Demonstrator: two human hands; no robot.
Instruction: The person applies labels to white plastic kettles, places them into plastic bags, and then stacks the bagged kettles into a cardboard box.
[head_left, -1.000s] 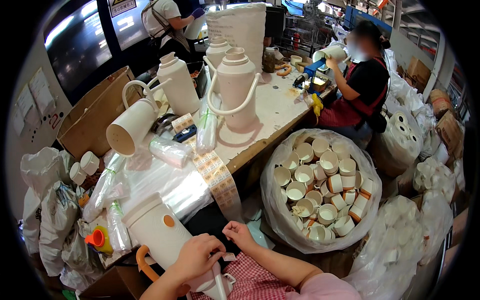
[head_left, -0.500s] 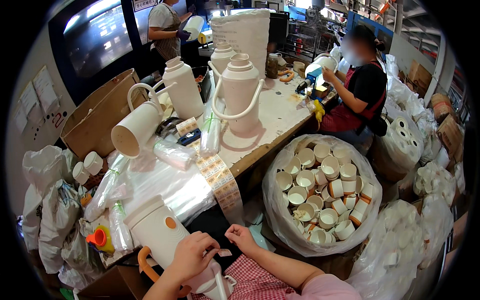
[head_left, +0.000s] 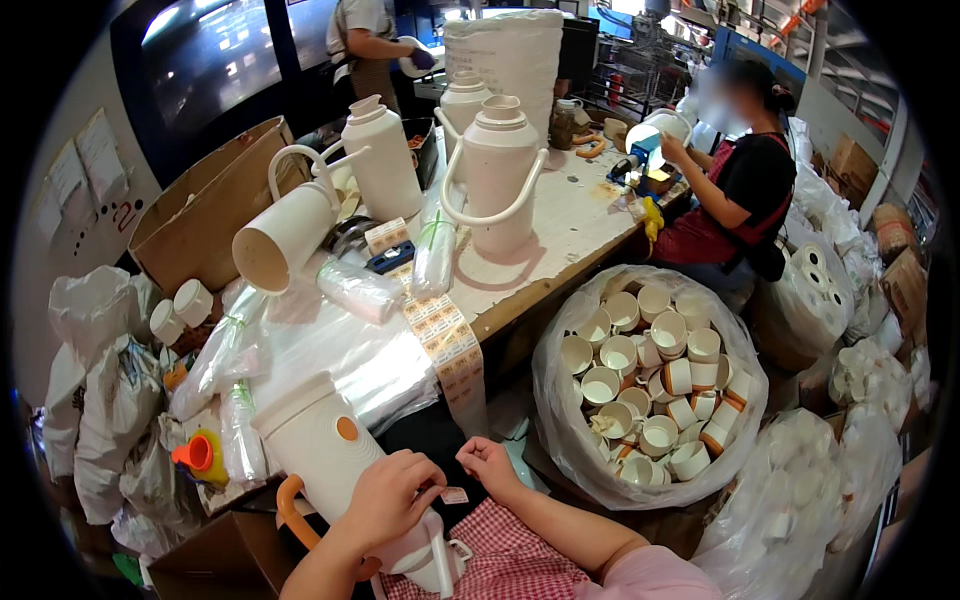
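Note:
Across my lap lies a white ribbed thermos flask body (head_left: pixel 310 440), tilted, with an orange curved handle (head_left: pixel 296 510) and a round orange spot on its side. My left hand (head_left: pixel 398 492) rests over its lower part, its thumb and fingers pinched on a small printed sticker (head_left: pixel 455 496). Close by on the right is my right hand (head_left: pixel 488 468), its fingers curled in a pinch; whatever they may hold cannot be made out. A strip of printed stickers (head_left: pixel 445 345) hangs over the table edge just beyond my hands.
White flask bodies (head_left: pixel 500 180) stand on the table (head_left: pixel 515 270), one lying on its side. Clear plastic bags (head_left: pixel 340 370) cover the near-left part. A lined bin of white cups (head_left: pixel 640 385) is at right. A co-worker (head_left: pixel 745 160) sits beyond; another person (head_left: pixel 365 45) stands behind.
The view has shifted slightly, so the table things sit further right. My left hand still pinches the sticker, with my right hand near it. The standing person's arms have moved.

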